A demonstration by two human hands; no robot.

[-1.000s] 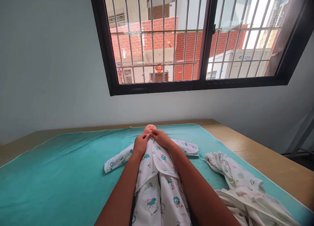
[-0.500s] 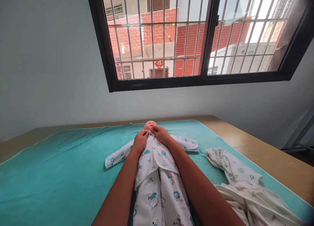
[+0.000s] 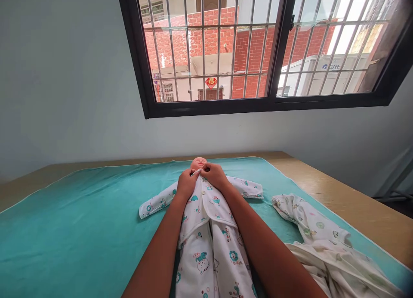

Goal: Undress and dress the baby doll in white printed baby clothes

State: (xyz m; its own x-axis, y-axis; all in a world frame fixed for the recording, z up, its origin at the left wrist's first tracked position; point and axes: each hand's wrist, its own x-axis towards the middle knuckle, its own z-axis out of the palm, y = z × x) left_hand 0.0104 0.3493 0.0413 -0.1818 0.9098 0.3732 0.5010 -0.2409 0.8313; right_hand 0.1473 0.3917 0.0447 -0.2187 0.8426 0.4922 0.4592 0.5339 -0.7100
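Note:
A baby doll (image 3: 198, 162) lies on its back, its head at the far side of a teal sheet (image 3: 80, 229). It is dressed in a white printed baby jacket (image 3: 211, 200) with sleeves spread to both sides, and matching trousers (image 3: 203, 263) lie below. My left hand (image 3: 187, 182) pinches the jacket's collar just under the doll's chin. Close beside it, my right hand (image 3: 213, 175) grips the other side of the collar between thumb and fingers. The fastening at the neck is hidden by my fingers; a button shows lower on the front.
Crumpled white printed baby clothes (image 3: 322, 233) lie on the sheet to the right. The wooden table (image 3: 348, 199) shows along the right and far edges. Behind it stands a grey wall (image 3: 206, 136) with a barred, black-framed window (image 3: 213, 107).
My fingers have shifted slightly at the collar, with the right hand's knuckles a little more bent. The camera view has moved a little; the doll and clothes lie as before.

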